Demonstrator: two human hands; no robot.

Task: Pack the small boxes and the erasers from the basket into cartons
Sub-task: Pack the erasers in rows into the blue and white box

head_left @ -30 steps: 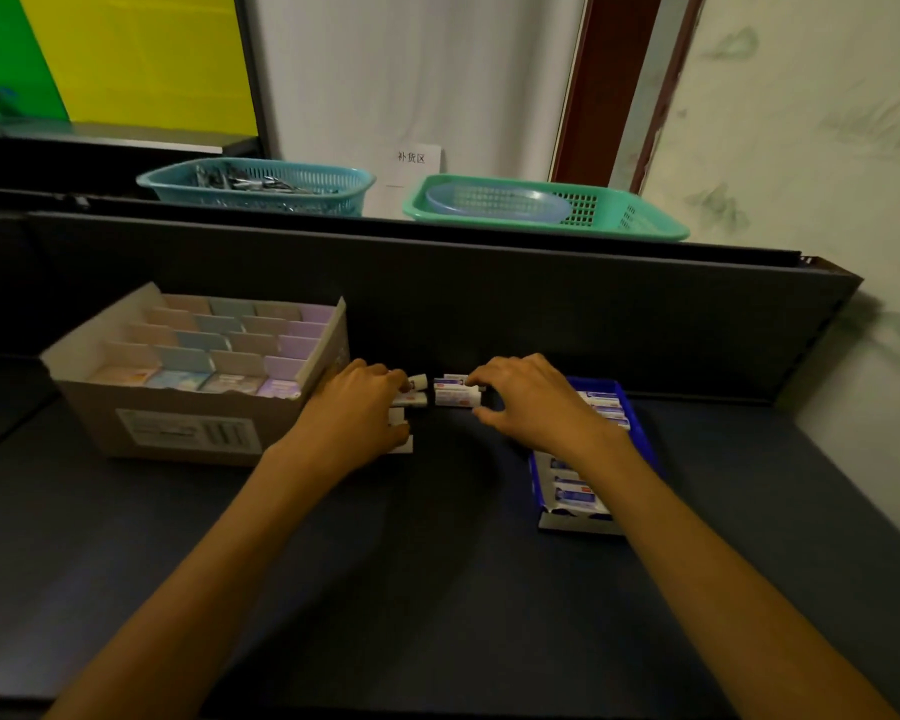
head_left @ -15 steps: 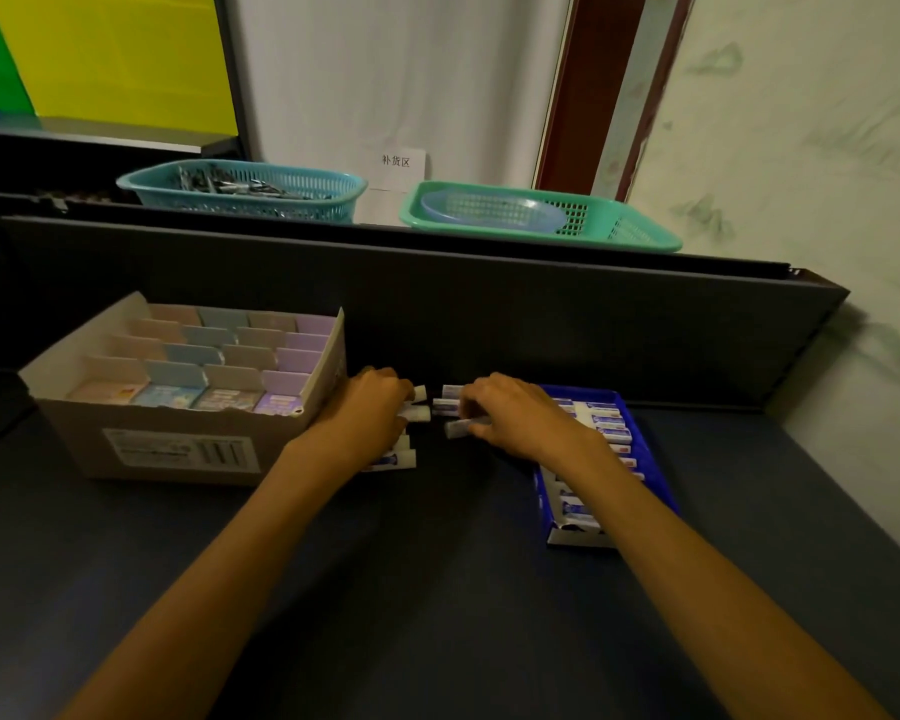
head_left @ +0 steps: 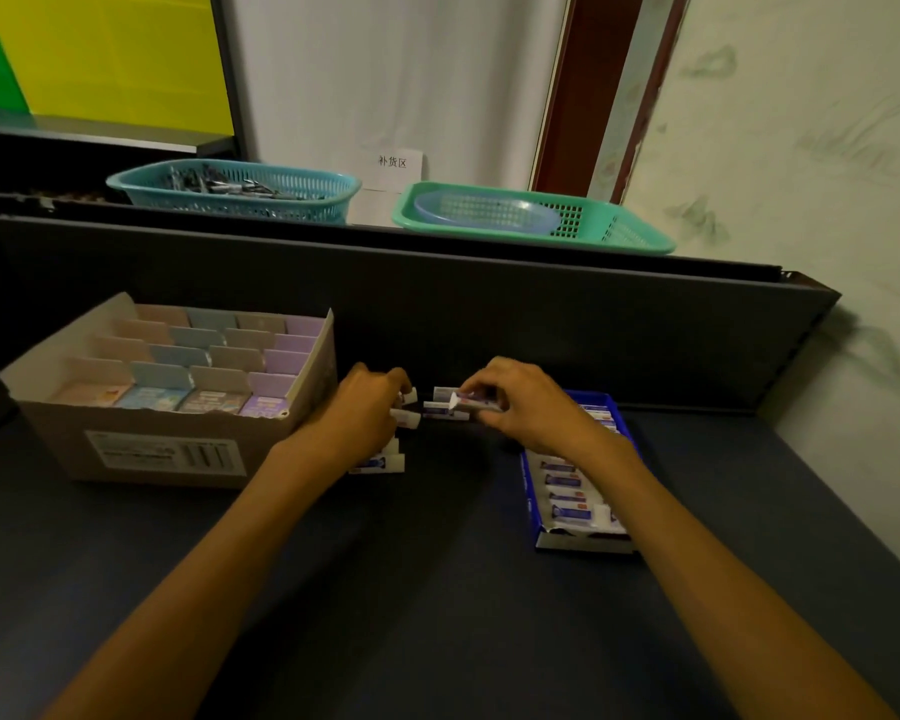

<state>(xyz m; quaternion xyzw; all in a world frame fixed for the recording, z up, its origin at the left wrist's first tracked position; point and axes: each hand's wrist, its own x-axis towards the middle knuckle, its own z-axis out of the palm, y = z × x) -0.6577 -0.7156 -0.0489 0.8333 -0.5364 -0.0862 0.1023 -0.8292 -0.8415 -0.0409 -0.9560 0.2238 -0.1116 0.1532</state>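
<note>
Dark grey table (head_left: 437, 615) carries everything in the head view: since half a second ago the right hand (head_left: 531, 407) has lifted one eraser (head_left: 476, 402) in a fingertip pinch above the loose erasers (head_left: 445, 412), while the left hand (head_left: 365, 415) stays curled over more erasers (head_left: 385, 462) beside the brown carton (head_left: 167, 449) of small boxes (head_left: 214, 356). Behind the hands rises the dark partition (head_left: 541, 324); the blue carton (head_left: 528, 491), part filled, lies under the right wrist, with bare tabletop nearer the camera.
</note>
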